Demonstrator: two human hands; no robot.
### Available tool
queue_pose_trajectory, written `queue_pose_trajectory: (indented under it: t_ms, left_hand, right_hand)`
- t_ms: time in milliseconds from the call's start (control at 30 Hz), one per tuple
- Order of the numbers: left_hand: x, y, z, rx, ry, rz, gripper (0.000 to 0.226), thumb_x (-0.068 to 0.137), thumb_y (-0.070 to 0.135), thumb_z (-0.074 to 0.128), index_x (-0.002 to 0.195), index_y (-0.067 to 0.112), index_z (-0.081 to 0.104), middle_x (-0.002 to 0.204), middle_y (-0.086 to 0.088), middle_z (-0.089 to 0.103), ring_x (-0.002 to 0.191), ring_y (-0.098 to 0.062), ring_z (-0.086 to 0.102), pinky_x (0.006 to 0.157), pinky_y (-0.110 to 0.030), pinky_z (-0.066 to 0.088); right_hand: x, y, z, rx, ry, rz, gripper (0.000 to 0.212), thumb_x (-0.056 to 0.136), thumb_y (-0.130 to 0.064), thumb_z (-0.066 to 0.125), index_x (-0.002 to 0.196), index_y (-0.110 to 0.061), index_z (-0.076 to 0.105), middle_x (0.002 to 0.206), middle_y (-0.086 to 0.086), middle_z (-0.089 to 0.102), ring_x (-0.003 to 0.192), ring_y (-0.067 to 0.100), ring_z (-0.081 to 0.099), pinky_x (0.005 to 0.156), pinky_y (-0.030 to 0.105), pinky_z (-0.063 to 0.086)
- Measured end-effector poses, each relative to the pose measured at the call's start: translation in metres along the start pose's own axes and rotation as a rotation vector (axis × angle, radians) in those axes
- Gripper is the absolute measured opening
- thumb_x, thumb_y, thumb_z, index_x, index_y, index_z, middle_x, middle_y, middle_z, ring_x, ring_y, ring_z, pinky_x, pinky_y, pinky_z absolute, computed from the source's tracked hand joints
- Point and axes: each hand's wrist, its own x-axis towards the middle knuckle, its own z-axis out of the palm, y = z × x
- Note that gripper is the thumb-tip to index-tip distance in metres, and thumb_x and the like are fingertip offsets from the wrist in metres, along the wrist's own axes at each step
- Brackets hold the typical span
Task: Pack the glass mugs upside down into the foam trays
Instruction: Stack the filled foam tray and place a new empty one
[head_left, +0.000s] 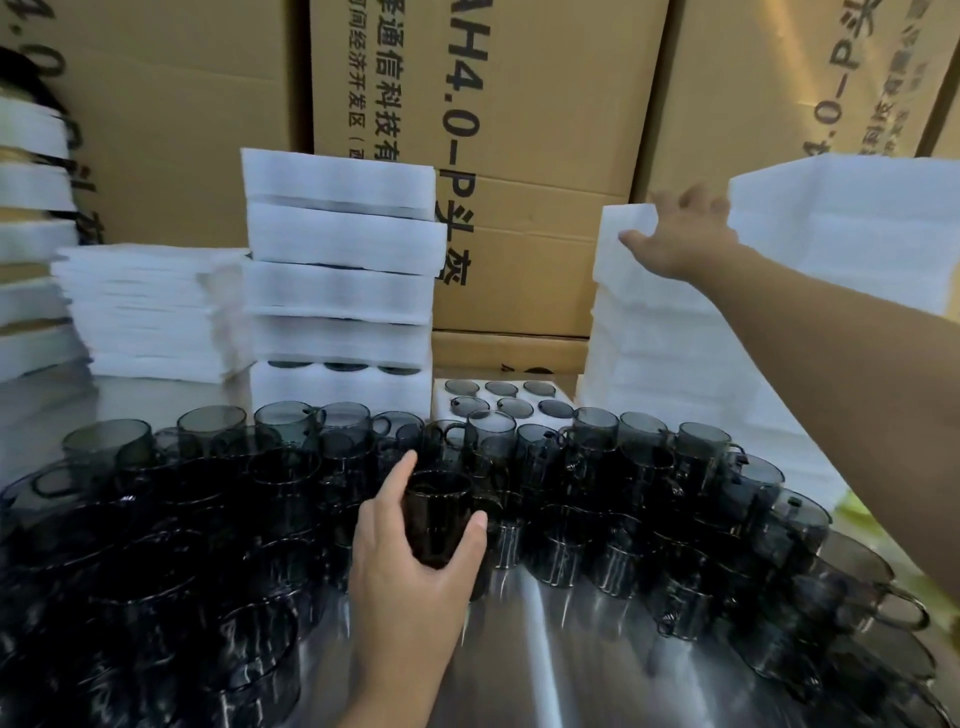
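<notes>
Several dark smoked glass mugs (644, 467) stand crowded on a steel table (561, 649). My left hand (410, 551) is wrapped around one dark glass mug (436, 514) near the middle of the crowd. My right hand (680, 239) reaches far back and right, fingers spread on the top sheet of a white foam tray stack (639, 312). A filled foam tray (447, 402) lies flat behind the mugs, showing the round bases of upturned mugs. A tall pile of packed foam trays (337, 270) stands to its left.
Big cardboard boxes (545, 156) with printed text wall off the back. More white foam stacks sit at the back left (145, 312), far left (31, 228) and far right (857, 218). Bare steel shows between the mugs in front.
</notes>
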Motion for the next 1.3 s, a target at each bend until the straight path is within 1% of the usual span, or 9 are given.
queue_pose_trajectory:
  t_ms: [133, 300, 400, 533, 733, 867, 1000, 1133, 1300]
  left_hand:
    - [-0.009, 0.001, -0.014, 0.059, 0.059, -0.039, 0.054, 0.064, 0.048, 0.073, 0.104, 0.057, 0.037, 0.104, 0.023, 0.051, 0.1, -0.003, 0.054, 0.084, -0.031, 0.047]
    - [-0.014, 0.004, -0.026, 0.213, 0.071, 0.027, 0.051, 0.068, 0.035, 0.079, 0.098, 0.039, 0.038, 0.11, 0.022, 0.035, 0.097, 0.008, 0.049, 0.069, -0.027, 0.043]
    - [-0.021, 0.006, -0.034, 0.277, 0.051, -0.023, 0.056, 0.071, 0.039, 0.075, 0.101, 0.045, 0.027, 0.106, 0.022, 0.029, 0.084, 0.003, 0.053, 0.061, -0.022, 0.042]
    - [-0.027, 0.003, -0.039, 0.319, -0.008, -0.089, 0.06, 0.078, 0.034, 0.073, 0.111, 0.045, 0.024, 0.106, 0.024, 0.02, 0.088, 0.013, 0.046, 0.055, -0.011, 0.033]
    - [-0.023, 0.0, -0.034, 0.456, -0.089, -0.121, 0.062, 0.085, 0.03, 0.068, 0.133, 0.022, 0.03, 0.122, 0.008, 0.028, 0.102, -0.007, 0.039, 0.084, -0.021, 0.035]
    - [-0.022, 0.002, -0.033, 0.634, -0.097, -0.108, 0.062, 0.084, 0.037, 0.068, 0.133, 0.017, 0.035, 0.129, -0.004, 0.04, 0.117, -0.019, 0.042, 0.085, -0.031, 0.046]
    - [-0.023, 0.007, -0.033, 0.689, -0.131, -0.123, 0.064, 0.082, 0.035, 0.071, 0.133, 0.015, 0.038, 0.13, -0.008, 0.042, 0.119, -0.025, 0.041, 0.084, -0.038, 0.048]
    - [-0.024, 0.009, -0.036, 0.659, -0.179, -0.173, 0.058, 0.081, 0.028, 0.072, 0.129, 0.015, 0.041, 0.128, -0.009, 0.04, 0.115, -0.028, 0.041, 0.075, -0.042, 0.049]
    - [-0.027, 0.011, -0.04, 0.506, -0.19, -0.169, 0.061, 0.08, 0.016, 0.069, 0.134, 0.009, 0.043, 0.133, -0.012, 0.039, 0.12, -0.028, 0.036, 0.095, -0.042, 0.042]
  right_hand:
    - [0.008, -0.007, -0.003, -0.103, 0.006, 0.027, 0.059, 0.093, -0.049, 0.045, 0.142, -0.02, 0.03, 0.153, 0.016, 0.009, 0.141, 0.035, 0.009, 0.106, 0.052, 0.026]
    - [0.023, -0.009, -0.011, -0.121, 0.028, 0.013, 0.041, 0.092, -0.023, 0.05, 0.131, -0.011, 0.041, 0.136, 0.02, 0.033, 0.124, 0.041, 0.035, 0.093, 0.048, 0.039]
    - [0.023, -0.012, -0.012, -0.11, 0.034, -0.007, 0.041, 0.092, -0.018, 0.048, 0.13, -0.003, 0.04, 0.126, 0.024, 0.047, 0.114, 0.041, 0.046, 0.088, 0.042, 0.04]
    - [0.007, -0.016, -0.014, 0.102, 0.199, -0.038, 0.037, 0.093, -0.017, 0.046, 0.126, 0.0, 0.041, 0.123, 0.024, 0.05, 0.11, 0.042, 0.05, 0.081, 0.04, 0.039]
    - [-0.057, -0.031, -0.055, 0.24, 0.398, -0.217, 0.052, 0.09, -0.042, 0.054, 0.128, -0.008, 0.048, 0.132, 0.015, 0.046, 0.118, 0.034, 0.046, 0.097, 0.043, 0.037]
    - [-0.146, -0.023, -0.075, 0.232, 0.333, -0.423, 0.038, 0.087, -0.042, 0.059, 0.111, -0.012, 0.057, 0.117, 0.012, 0.052, 0.108, 0.029, 0.048, 0.086, 0.034, 0.034]
    - [-0.255, 0.012, -0.084, 0.268, 0.154, -0.553, 0.024, 0.082, -0.054, 0.058, 0.089, -0.033, 0.049, 0.092, -0.014, 0.045, 0.069, 0.004, 0.048, 0.061, 0.022, 0.031]
    - [-0.322, 0.052, -0.068, 0.292, -0.011, -0.492, 0.023, 0.077, -0.059, 0.046, 0.087, -0.039, 0.047, 0.092, -0.018, 0.048, 0.082, -0.003, 0.051, 0.065, 0.019, 0.039]
    - [-0.357, 0.075, -0.037, 0.342, -0.11, -0.453, 0.023, 0.081, -0.048, 0.053, 0.092, -0.028, 0.055, 0.102, -0.021, 0.053, 0.094, 0.003, 0.051, 0.08, 0.021, 0.04]
